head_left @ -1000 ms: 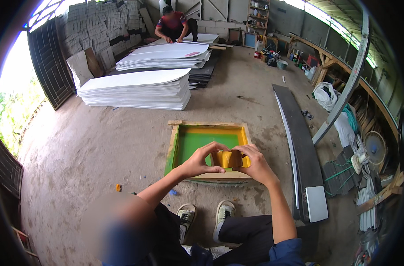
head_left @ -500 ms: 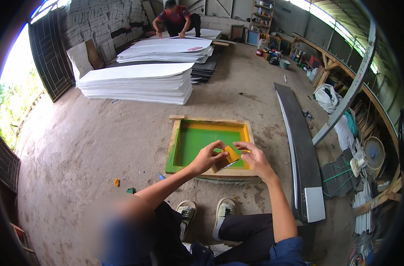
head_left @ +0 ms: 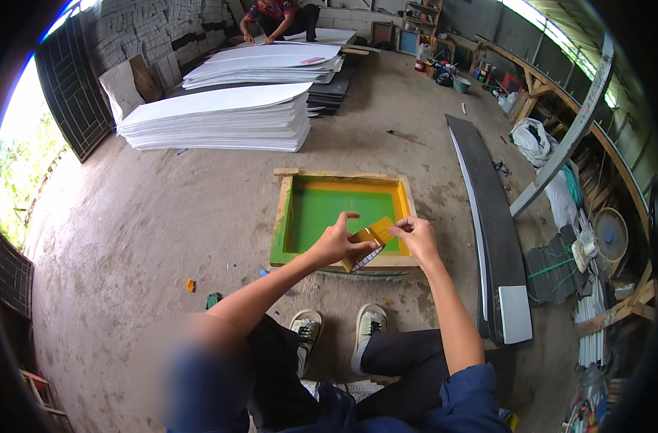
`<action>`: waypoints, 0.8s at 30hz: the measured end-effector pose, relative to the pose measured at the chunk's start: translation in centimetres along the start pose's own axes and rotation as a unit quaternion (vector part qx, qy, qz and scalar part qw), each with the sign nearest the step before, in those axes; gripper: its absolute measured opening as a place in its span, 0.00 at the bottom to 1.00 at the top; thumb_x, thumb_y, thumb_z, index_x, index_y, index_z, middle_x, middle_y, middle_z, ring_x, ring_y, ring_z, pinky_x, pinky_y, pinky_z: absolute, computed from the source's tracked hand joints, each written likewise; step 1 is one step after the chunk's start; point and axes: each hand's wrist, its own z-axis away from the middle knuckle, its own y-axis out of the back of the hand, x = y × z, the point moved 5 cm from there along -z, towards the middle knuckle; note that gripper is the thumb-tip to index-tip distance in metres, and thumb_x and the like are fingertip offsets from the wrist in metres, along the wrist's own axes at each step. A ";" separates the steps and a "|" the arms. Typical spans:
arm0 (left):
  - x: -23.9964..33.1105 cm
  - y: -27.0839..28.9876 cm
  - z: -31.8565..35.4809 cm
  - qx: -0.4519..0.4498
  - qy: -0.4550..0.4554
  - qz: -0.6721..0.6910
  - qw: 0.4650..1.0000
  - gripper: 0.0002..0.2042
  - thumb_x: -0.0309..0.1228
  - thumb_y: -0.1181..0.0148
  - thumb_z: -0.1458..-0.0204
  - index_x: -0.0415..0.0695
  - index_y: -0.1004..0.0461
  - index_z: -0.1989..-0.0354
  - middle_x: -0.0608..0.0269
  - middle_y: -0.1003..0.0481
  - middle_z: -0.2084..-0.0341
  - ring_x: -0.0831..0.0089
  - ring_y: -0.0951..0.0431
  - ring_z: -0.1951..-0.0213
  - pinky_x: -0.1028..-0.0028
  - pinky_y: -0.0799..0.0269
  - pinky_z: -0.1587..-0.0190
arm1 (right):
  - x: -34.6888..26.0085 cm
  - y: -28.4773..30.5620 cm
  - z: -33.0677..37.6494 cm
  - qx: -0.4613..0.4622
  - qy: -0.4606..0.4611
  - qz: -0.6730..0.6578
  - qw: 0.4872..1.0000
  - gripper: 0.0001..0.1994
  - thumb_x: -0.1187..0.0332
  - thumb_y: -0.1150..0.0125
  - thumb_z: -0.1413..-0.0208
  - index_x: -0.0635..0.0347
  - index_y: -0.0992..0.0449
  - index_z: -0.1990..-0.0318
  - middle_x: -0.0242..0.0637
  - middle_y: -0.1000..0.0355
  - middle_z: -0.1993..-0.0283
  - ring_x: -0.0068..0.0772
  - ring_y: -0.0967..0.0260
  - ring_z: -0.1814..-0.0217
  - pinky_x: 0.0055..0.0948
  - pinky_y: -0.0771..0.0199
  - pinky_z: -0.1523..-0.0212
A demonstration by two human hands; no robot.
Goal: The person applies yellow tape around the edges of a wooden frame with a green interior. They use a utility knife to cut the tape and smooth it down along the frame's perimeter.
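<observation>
A piece of glossy amber tape [head_left: 378, 232] is held between two bare hands, above the right half of the near edge of a wooden frame [head_left: 280, 220]. Its lower, browner part is grasped by the left hand [head_left: 336, 243], with the thumb laid across it and the index finger lifted clear; the other fingers are partly hidden. Its upper right end is pinched between the thumb and fingertips of the right hand [head_left: 416, 235]. Whether the frame is touched by the tape cannot be told. Within the frame, a green panel [head_left: 329, 206] is bordered by yellow along the far and right edges. The frame is set on the concrete floor [head_left: 155, 224]; beyond its far left corner, white sheets [head_left: 217, 121] are stacked, and to its right a long dark board [head_left: 491, 224] is laid.
</observation>
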 end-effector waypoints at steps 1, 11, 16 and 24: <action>-0.3 0.0 0.0 -0.033 0.003 -0.011 0.999 0.39 0.51 0.31 0.63 0.39 0.39 0.48 0.36 0.27 0.63 0.57 0.24 0.56 0.65 0.30 0.54 | 1.4 -0.3 -0.3 -0.009 -0.016 -0.040 0.999 0.07 0.72 0.35 0.55 0.68 0.24 0.71 0.34 0.26 0.75 0.19 0.32 0.73 0.21 0.32 0.69; 0.7 0.7 0.1 -0.076 -0.080 0.115 0.987 0.21 0.43 0.36 0.54 0.36 0.25 0.62 0.61 0.24 0.79 0.78 0.25 0.76 0.75 0.29 0.70 | 1.8 1.6 -1.1 0.023 -0.035 -0.104 0.994 0.08 0.71 0.35 0.54 0.68 0.23 0.71 0.35 0.25 0.74 0.20 0.32 0.73 0.22 0.34 0.68; -0.7 4.0 -0.7 -0.015 -0.157 -0.182 0.971 0.25 0.52 0.37 0.59 0.37 0.26 0.78 0.55 0.29 0.88 0.63 0.30 0.85 0.67 0.34 0.78 | 3.9 3.8 -1.4 0.088 -0.048 -0.103 0.990 0.07 0.72 0.37 0.54 0.67 0.22 0.70 0.36 0.25 0.72 0.23 0.31 0.69 0.23 0.34 0.65; -9.5 13.9 2.1 0.065 -0.053 -0.273 0.958 0.22 0.51 0.37 0.59 0.41 0.27 0.84 0.58 0.30 0.91 0.71 0.27 0.85 0.71 0.33 0.79 | 17.1 12.7 -0.6 0.218 -0.172 -0.119 0.953 0.09 0.72 0.36 0.54 0.68 0.22 0.67 0.36 0.25 0.68 0.26 0.30 0.65 0.24 0.35 0.57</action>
